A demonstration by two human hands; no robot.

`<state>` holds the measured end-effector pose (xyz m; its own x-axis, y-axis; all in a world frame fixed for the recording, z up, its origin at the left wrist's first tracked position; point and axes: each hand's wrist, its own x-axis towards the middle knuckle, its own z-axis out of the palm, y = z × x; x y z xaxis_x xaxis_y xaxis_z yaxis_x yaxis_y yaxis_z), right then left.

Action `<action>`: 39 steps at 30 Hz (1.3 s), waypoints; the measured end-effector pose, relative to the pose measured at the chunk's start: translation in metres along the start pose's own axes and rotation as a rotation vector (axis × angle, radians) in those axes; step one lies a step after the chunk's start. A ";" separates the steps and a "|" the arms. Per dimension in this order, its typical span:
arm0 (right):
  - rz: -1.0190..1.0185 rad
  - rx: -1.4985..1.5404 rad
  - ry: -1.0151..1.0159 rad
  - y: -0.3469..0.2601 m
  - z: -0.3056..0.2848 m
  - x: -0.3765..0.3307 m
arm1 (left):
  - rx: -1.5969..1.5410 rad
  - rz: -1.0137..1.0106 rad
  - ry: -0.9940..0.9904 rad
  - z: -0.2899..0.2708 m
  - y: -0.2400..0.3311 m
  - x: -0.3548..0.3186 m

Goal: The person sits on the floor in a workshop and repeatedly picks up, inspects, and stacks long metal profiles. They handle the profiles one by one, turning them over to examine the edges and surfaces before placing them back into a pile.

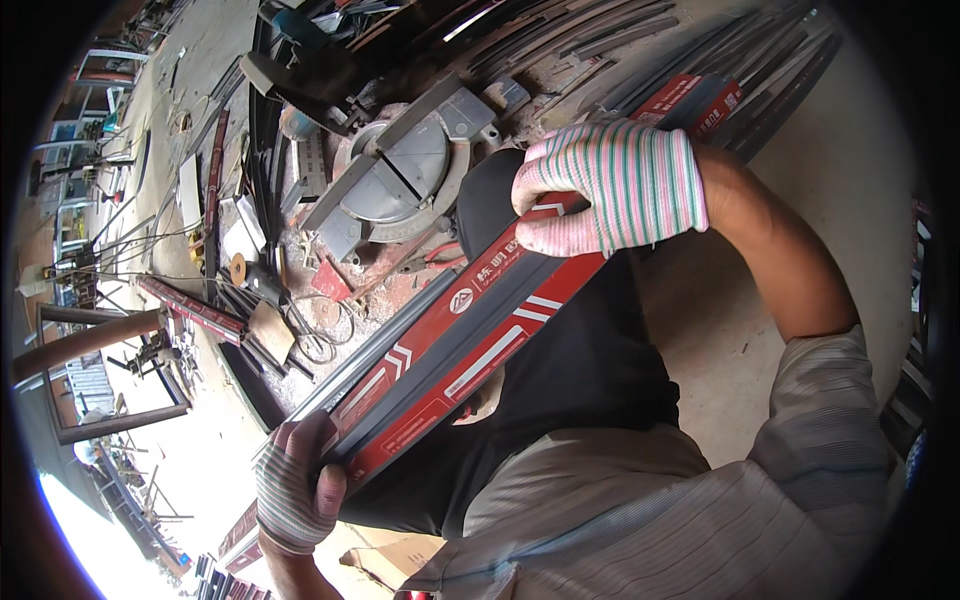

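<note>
I hold a long metal profile [470,330] wrapped in red and grey film; it runs diagonally from lower left to upper right across my lap. My left hand [295,480], in a striped knit glove, grips its near lower end. My right hand [615,185], in a white glove with green and pink stripes, clasps it further up from above. A second grey bar [375,352] lies along the profile's left side.
A mitre saw with a round grey table [400,180] stands on the dusty floor ahead. Dark metal bars [640,40] are stacked at the top. Offcuts, wire loops [315,340] and a red-wrapped length [190,308] lie at left.
</note>
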<state>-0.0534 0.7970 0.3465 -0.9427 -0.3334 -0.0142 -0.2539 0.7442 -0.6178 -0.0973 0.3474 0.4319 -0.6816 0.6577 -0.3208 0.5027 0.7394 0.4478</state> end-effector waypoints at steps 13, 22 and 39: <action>-0.116 0.052 0.028 0.005 0.006 0.007 | -0.005 -0.020 -0.022 -0.003 0.010 0.004; -0.083 0.051 0.016 0.004 0.005 0.011 | -0.399 -0.262 -0.135 -0.003 -0.005 0.004; 0.147 0.214 -0.287 -0.004 -0.007 0.019 | -0.201 -0.064 -0.012 -0.009 0.005 0.015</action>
<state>-0.0716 0.7916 0.3547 -0.8593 -0.4031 -0.3150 -0.0415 0.6687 -0.7424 -0.1096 0.3598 0.4370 -0.7017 0.6127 -0.3636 0.3413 0.7371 0.5833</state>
